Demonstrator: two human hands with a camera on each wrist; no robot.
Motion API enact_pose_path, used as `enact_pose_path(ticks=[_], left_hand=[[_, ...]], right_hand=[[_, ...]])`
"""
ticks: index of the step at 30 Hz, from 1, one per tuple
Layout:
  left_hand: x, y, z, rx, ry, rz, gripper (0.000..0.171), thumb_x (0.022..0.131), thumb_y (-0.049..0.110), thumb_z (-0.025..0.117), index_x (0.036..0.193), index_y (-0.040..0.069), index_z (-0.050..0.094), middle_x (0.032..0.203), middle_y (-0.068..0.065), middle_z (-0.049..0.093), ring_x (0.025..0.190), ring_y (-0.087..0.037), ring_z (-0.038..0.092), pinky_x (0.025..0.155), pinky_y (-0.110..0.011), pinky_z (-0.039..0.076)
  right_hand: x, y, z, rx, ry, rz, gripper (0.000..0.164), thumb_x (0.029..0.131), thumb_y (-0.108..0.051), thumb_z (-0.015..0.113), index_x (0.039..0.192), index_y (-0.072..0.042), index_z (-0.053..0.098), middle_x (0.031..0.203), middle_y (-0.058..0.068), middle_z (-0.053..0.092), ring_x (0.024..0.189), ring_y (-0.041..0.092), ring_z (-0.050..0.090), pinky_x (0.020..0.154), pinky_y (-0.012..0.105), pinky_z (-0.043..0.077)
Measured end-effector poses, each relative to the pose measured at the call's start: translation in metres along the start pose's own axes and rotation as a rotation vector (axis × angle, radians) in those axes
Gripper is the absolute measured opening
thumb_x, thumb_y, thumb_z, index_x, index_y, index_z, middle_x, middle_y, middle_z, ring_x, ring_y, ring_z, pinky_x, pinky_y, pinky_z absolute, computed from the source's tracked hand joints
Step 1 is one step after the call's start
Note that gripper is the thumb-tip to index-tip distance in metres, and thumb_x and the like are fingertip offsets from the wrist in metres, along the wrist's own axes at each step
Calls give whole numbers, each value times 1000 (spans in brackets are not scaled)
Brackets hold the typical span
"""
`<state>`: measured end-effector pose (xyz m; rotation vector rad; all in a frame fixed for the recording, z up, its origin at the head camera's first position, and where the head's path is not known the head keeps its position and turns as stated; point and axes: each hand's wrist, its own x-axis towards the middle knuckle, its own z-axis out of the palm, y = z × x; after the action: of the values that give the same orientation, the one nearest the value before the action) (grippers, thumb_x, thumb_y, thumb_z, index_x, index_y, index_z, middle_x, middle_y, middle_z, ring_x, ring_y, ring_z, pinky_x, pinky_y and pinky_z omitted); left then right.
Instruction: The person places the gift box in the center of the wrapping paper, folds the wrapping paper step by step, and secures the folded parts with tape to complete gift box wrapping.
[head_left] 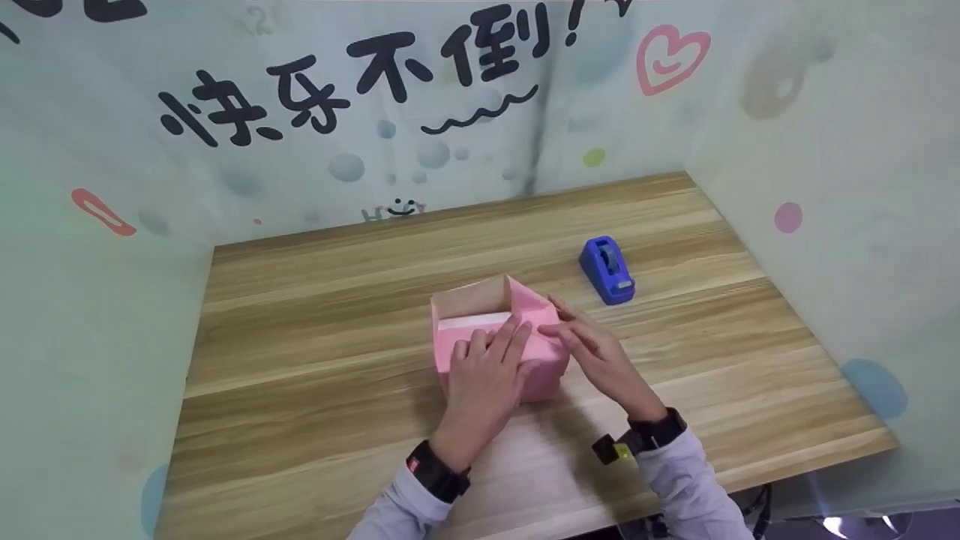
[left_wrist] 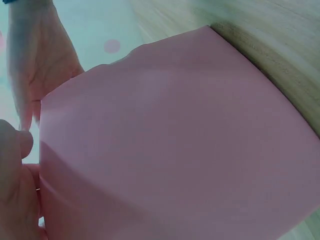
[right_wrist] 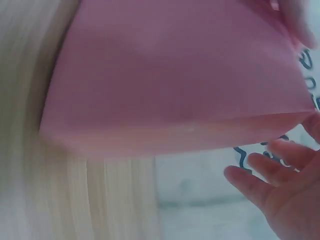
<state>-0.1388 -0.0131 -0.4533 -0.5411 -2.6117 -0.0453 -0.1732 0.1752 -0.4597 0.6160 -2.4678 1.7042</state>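
A pink paper-covered box sits on the wooden table, its far edge standing up and showing a pale inner side and a white strip. My left hand rests on its top with the fingers stretched forward over the pink paper. At the box's right side, my right hand touches the upper edge with loosely bent fingers. In the left wrist view the pink side fills most of the picture. The right wrist view shows the right hand's fingers spread beside the box's upper edge.
Behind the box to the right stands a blue tape dispenser. The wooden table is bordered by printed pale cloth walls at the back and both sides. Dark cables hang below the front right edge.
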Motion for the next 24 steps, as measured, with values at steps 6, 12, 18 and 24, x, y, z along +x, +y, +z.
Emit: enact_pose_path(ticks=[6,12,18,24], left_hand=[[6,1,0,-2,31,-26,42,97,43,40,132,22,51,134,5,54,93,-20,52,74,-31,41],[5,3,1,0,15,-40,47,96,45,41,133,18,52,136,2,52,90,-19,50,72,-29,41],[4,2,0,56,-28,-9,54,95,50,39,141,23,42,143,9,45,87,-17,47,70,-28,38],[5,4,-4,57,-94,-9,59,95,54,34,143,20,38,146,5,42,93,-18,45,76,-29,37]], right_hand=[[33,1,-6,143,27,257,38,88,-18,63,120,1,56,110,14,60,96,17,57,81,22,49],[55,-1,-14,-6,-63,225,24,84,-19,68,97,1,70,93,10,69,83,9,61,75,22,49],[56,-2,-12,-197,-18,-4,12,83,-12,68,85,0,73,77,10,69,72,6,57,68,17,46],[57,2,-13,-170,-145,56,20,88,-17,63,97,1,70,91,13,69,83,16,60,75,25,48]])
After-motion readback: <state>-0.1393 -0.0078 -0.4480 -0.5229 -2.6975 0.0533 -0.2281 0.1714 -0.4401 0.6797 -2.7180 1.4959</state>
